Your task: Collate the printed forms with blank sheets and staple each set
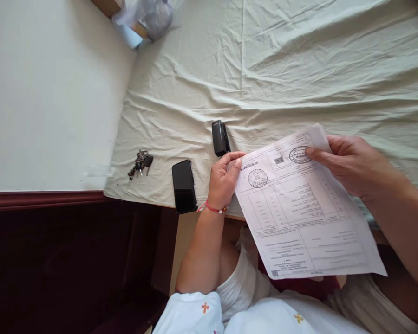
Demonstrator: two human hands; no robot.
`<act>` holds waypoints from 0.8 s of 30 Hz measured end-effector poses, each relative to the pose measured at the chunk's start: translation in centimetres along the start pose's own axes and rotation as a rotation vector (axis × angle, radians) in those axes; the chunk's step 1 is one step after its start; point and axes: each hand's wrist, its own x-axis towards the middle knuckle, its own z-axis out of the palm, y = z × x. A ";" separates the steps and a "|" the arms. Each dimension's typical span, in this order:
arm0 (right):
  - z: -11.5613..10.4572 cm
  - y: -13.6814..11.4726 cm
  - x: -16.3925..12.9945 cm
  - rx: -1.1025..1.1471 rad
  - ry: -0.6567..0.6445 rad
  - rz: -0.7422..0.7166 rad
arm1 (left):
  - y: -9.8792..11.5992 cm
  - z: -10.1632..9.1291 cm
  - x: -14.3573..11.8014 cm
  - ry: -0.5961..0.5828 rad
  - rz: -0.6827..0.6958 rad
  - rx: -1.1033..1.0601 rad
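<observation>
Printed paper sheets (299,199), with round and oval stamps and a ruled table, are held up over the table's front edge and my lap. My left hand (225,178) pinches their upper left corner. On the other side, my right hand (351,160) grips the upper right edge, its thumb lying over the oval stamp. The print appears upside down from here. Just beyond my left hand a black stapler (220,138) rests on the cloth. Left of that hand lies a black phone (184,186), near the table edge.
A bunch of keys (140,163) lies on the pale green tablecloth (181,102) at the left. In the far left corner sit a clear plastic bag (155,18) and a cardboard box (106,6). A white wall (52,93) borders the table's left side.
</observation>
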 end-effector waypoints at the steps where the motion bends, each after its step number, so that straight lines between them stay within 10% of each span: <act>1: -0.1 0.0 0.0 0.000 -0.006 -0.001 | 0.2 0.0 0.0 0.002 -0.016 -0.064; 9: -0.5 0.0 0.0 0.012 0.040 -0.083 | 1.4 1.0 -0.8 -0.045 -0.176 -0.442; 19: -0.1 -0.8 -1.0 -0.004 0.035 -0.161 | 1.0 2.4 -1.4 -0.010 -0.172 -0.364; 24: -0.3 -0.8 -0.6 -0.545 0.270 -0.347 | 0.7 2.9 -1.5 0.021 -0.151 -0.304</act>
